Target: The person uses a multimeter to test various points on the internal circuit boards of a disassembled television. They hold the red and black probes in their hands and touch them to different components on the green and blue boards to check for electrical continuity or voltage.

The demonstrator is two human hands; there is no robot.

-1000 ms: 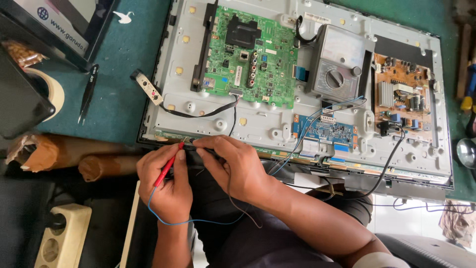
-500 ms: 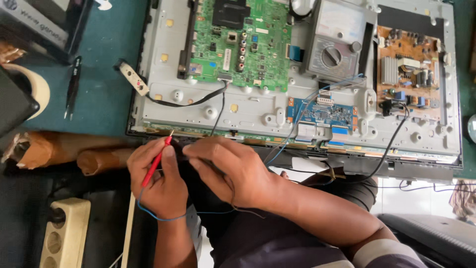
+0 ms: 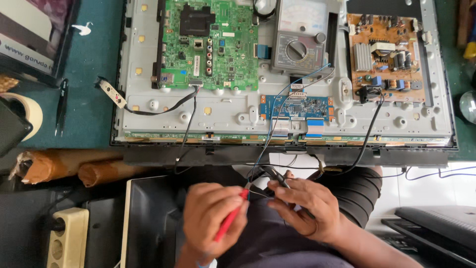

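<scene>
An opened TV chassis (image 3: 238, 119) fills the table; a green board (image 3: 210, 44), meter (image 3: 302, 47) and brown board (image 3: 389, 52) lie on it. Below its edge, the right hand (image 3: 305, 208) pinches a black probe (image 3: 274, 177); the left hand (image 3: 214, 213) grips a red probe (image 3: 229, 223), tips nearly meeting.

One view only, worn on the head, looking steeply down, almost straight from above. Set close over the work, near enough to read single parts on the boards. Far half of the frame filled by the opened back of a flat screen (image 3: 163, 124) lying on a green table (image 3: 94, 64), cut off at the top edge. Near middle taken by the left hand (image 3: 213, 211) and right hand (image 3: 305, 208), close below the lens, forearms running out at the bottom edge. Near left shows a power strip (image 3: 67, 238); near right, pale floor tiles (image 3: 441, 191). No second view to share any part of the scene
</scene>
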